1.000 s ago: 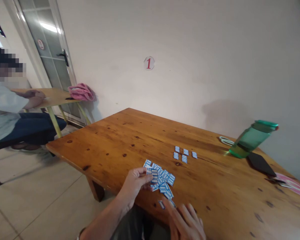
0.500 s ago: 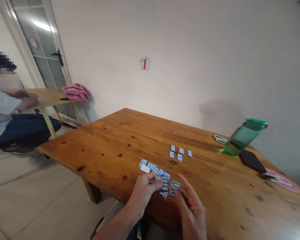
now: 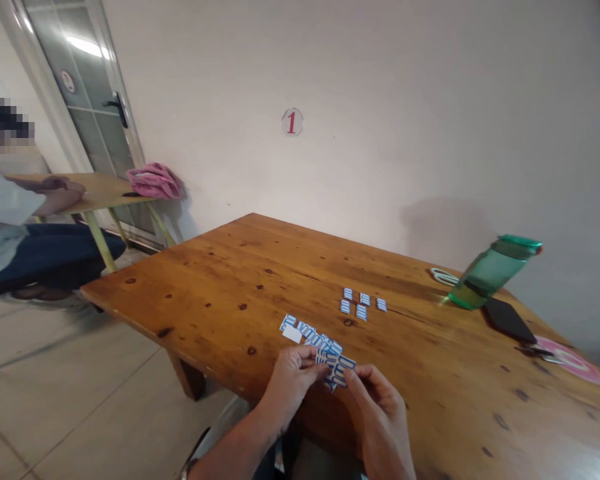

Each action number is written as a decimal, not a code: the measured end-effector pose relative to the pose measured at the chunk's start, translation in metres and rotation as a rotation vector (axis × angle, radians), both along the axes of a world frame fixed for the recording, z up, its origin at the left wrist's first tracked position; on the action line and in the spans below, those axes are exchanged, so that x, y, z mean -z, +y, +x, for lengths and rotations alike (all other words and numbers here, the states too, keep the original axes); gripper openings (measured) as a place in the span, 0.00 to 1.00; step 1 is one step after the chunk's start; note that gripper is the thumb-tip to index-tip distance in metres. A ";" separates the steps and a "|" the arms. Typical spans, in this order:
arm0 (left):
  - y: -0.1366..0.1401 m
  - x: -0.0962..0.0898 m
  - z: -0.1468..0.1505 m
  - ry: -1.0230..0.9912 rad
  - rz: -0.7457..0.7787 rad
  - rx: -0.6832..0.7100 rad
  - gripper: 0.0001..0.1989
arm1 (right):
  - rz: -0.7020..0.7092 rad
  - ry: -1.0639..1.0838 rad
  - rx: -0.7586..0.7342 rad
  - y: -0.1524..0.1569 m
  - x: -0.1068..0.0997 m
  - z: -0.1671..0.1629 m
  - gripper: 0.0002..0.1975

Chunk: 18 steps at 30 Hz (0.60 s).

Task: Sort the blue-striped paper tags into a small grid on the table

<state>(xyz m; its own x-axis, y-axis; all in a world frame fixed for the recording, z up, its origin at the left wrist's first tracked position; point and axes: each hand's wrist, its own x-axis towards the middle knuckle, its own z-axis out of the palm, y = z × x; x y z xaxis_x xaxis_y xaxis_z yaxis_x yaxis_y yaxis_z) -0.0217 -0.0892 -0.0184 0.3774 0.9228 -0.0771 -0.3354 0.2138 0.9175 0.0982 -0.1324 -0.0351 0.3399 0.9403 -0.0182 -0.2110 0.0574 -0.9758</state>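
My left hand (image 3: 294,375) pinches a small white card with blue stripes (image 3: 324,359) between thumb and fingers, near the table's front edge. Another blue-striped card (image 3: 345,368) is pinched in my right hand (image 3: 380,400). The two cards meet and overlap between my hands. Just beyond them, a spread of similar cards (image 3: 310,333) lies on the wooden table, partly hidden by my left hand. A plain white card (image 3: 293,334) rests at its left end. Farther back, several small striped pieces (image 3: 361,312) sit in two short rows.
On the right stand a tilted-looking green bottle (image 3: 495,273), a black flat object (image 3: 509,320), a pink round disc (image 3: 573,360) and a white coiled cable (image 3: 444,277). At the left, a person (image 3: 5,220) sits at another table with a pink cloth (image 3: 155,180) on it.
My right hand has moved left with its card, which now overlaps the card in my left hand. Its raised index finger has curled in. The view has shifted slightly.
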 end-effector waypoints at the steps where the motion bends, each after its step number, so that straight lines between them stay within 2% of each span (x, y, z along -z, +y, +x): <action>1: 0.000 0.001 0.000 -0.015 0.006 0.006 0.15 | -0.010 -0.025 -0.004 0.001 -0.001 -0.001 0.13; 11: 0.002 0.004 -0.003 -0.056 0.007 0.025 0.14 | -0.023 -0.161 0.041 0.009 -0.005 -0.005 0.15; 18: 0.001 0.005 -0.001 -0.041 0.008 0.019 0.14 | 0.003 -0.227 0.044 0.007 0.002 -0.004 0.15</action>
<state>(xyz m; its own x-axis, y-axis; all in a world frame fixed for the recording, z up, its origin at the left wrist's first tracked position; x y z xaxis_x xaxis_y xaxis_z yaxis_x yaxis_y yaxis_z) -0.0230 -0.0881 -0.0233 0.3979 0.9158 -0.0541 -0.3689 0.2136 0.9046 0.0942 -0.1256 -0.0367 0.3755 0.9244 0.0665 0.0171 0.0648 -0.9977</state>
